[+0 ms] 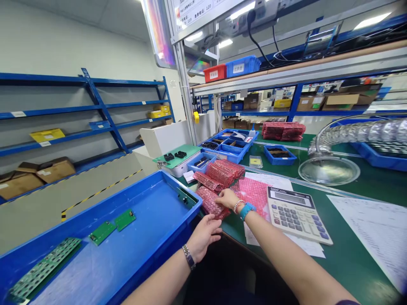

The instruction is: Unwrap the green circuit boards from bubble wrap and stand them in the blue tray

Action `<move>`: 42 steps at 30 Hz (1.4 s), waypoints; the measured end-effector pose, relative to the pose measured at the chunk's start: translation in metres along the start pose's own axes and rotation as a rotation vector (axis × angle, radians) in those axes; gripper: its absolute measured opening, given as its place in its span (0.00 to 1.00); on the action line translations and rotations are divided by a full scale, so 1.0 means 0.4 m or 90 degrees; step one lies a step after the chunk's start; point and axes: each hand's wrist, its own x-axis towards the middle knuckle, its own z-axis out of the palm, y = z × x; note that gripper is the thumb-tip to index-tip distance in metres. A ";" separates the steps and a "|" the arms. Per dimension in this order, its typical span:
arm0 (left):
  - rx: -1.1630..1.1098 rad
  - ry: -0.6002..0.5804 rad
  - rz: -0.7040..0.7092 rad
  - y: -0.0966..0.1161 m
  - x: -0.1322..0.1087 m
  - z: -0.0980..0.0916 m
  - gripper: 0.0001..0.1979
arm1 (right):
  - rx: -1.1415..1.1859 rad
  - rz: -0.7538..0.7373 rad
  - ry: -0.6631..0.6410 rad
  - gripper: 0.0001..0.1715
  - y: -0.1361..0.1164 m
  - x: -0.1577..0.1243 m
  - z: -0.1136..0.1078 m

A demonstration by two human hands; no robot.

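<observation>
A red bubble-wrap packet (208, 199) lies at the near edge of the bench, what is inside it not clear. My right hand (229, 199) reaches over it, fingers bent in a pinch on its wrap. Just below and nearer to me, my left hand (205, 237) hovers with fingers apart, holding nothing. Behind the packet, more red bubble-wrapped rolls (224, 171) are stacked together. A flat pink bubble-wrap sheet (254, 192) lies right of my right wrist, partly over papers.
A large blue tray (127, 250) on the left holds several green circuit boards (102, 232). A calculator (297, 216) lies to the right, with a paper sheet (370, 237) beyond. Blue parts bins (233, 148) stand behind. A flexible duct hood (329, 169) hangs at the right.
</observation>
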 end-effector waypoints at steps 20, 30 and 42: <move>-0.306 -0.111 0.098 -0.028 -0.029 0.022 0.21 | 0.123 -0.172 0.120 0.29 -0.048 -0.312 -0.013; -0.491 -0.303 0.008 -0.095 -0.055 0.029 0.30 | 0.126 -0.310 0.212 0.17 0.041 -0.475 -0.072; -0.271 -0.219 0.080 -0.155 -0.088 0.045 0.28 | 0.331 -0.267 0.135 0.09 -0.021 -0.504 -0.046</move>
